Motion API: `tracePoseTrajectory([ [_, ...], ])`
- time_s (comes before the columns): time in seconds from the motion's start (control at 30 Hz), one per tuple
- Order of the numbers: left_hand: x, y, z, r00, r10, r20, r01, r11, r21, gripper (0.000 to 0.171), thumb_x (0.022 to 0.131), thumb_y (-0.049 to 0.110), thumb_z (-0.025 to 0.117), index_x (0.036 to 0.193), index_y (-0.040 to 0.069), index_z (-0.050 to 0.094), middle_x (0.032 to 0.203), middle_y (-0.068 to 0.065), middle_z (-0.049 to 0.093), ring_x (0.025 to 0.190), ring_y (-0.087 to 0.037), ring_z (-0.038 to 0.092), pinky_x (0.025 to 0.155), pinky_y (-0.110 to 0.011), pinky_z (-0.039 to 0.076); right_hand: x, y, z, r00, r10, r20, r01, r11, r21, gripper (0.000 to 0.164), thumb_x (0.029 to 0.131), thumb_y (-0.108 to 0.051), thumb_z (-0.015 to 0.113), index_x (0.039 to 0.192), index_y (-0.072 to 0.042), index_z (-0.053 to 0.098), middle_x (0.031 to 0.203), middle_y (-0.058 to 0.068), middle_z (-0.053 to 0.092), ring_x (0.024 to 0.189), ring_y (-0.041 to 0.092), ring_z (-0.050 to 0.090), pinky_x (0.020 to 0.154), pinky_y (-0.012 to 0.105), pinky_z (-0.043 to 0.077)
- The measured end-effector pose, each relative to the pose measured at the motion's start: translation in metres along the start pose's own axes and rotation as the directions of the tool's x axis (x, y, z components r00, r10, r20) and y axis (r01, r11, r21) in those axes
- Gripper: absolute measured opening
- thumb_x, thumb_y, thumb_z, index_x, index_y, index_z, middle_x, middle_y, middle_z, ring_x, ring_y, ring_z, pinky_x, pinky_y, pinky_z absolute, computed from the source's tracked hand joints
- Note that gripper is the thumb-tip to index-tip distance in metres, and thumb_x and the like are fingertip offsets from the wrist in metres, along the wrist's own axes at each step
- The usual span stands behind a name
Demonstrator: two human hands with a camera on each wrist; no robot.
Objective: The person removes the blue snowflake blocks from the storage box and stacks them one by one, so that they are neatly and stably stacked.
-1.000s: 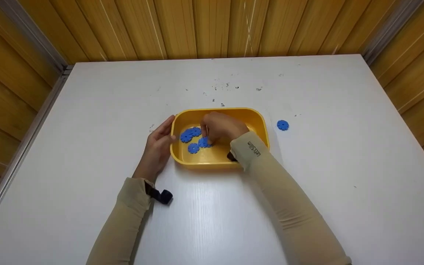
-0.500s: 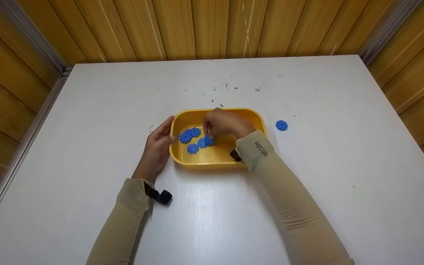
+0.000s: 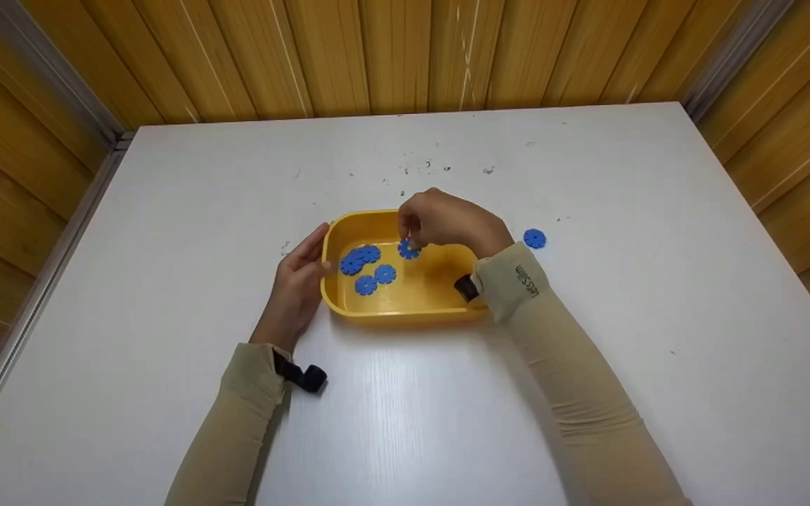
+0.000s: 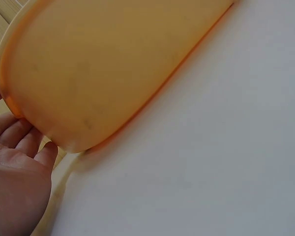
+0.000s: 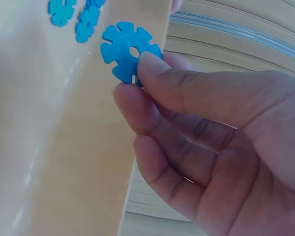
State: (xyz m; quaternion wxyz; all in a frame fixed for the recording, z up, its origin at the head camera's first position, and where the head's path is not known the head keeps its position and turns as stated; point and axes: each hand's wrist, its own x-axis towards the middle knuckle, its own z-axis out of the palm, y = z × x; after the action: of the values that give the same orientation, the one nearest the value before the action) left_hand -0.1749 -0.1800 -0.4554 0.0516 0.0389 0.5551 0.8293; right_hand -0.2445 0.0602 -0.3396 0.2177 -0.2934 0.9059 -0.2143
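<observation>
My right hand [image 3: 455, 219] is over the far side of a yellow plastic bin [image 3: 405, 318]. Between its thumb and fingers it pinches a blue notched plastic disc [image 5: 122, 45] with a round hole in the middle. Inside the bin, toward the left, lie several more such discs [image 3: 385, 274], some overlapping. At the bin's left end, my left hand [image 3: 297, 284] holds the wall, its thumb at the rim and its fingers along the outside. The left wrist view shows those fingers [image 4: 19, 132] against the bin's outer wall.
One loose blue disc [image 3: 534, 239] lies on the white table [image 3: 377, 422] right of the bin. Dark marks spot the tabletop behind the bin. Wood-patterned panels [image 3: 335, 56] rise behind the table and at both sides.
My right hand has picked a blue disc off the others in the bin and moved up, away and slightly right with it. The left hand stays at the bin's left end.
</observation>
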Motion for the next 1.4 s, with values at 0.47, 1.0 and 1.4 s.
tracePoseTrajectory([
  [0.47, 0.0, 0.002, -0.001, 1.0, 0.0, 0.003, 0.0, 1.0, 0.024, 0.068, 0.088, -0.006, 0.046, 0.152, 0.009, 0.027, 0.156, 0.0, 0.033, 0.144, -0.014, 0.03, 0.116, -0.03, 0.031, -0.022, 0.017, -0.019, 0.994, -0.006, -0.107, 0.014, 0.997, 0.08, 0.006, 0.087, -0.006, 0.067, 0.094, -0.006, 0.069, 0.094, 0.006, 0.07, 0.084, 0.02, 0.058, 0.08, 0.03, 0.053],
  [1.0, -0.002, 0.002, -0.004, 1.0, -0.012, -0.005, 0.012, 1.0, 0.0, 0.066, 0.09, -0.006, 0.045, 0.152, 0.009, 0.027, 0.156, -0.001, 0.033, 0.144, -0.014, 0.031, 0.116, -0.03, 0.031, -0.037, 0.038, -0.024, 0.967, -0.004, -0.255, 0.033, 0.993, 0.11, 0.006, 0.087, -0.004, 0.067, 0.092, -0.004, 0.07, 0.094, 0.009, 0.07, 0.084, 0.021, 0.062, 0.075, 0.031, 0.055],
  [1.4, -0.001, 0.003, -0.003, 0.999, -0.025, -0.019, 0.025, 1.0, -0.015, 0.068, 0.088, -0.007, 0.046, 0.151, 0.01, 0.029, 0.155, 0.001, 0.034, 0.143, -0.013, 0.033, 0.115, -0.028, 0.032, -0.049, 0.06, -0.027, 0.931, 0.125, -0.342, -0.056, 0.977, 0.204, 0.012, 0.088, -0.006, 0.066, 0.1, -0.005, 0.069, 0.099, 0.011, 0.066, 0.088, 0.026, 0.064, 0.085, 0.037, 0.057],
])
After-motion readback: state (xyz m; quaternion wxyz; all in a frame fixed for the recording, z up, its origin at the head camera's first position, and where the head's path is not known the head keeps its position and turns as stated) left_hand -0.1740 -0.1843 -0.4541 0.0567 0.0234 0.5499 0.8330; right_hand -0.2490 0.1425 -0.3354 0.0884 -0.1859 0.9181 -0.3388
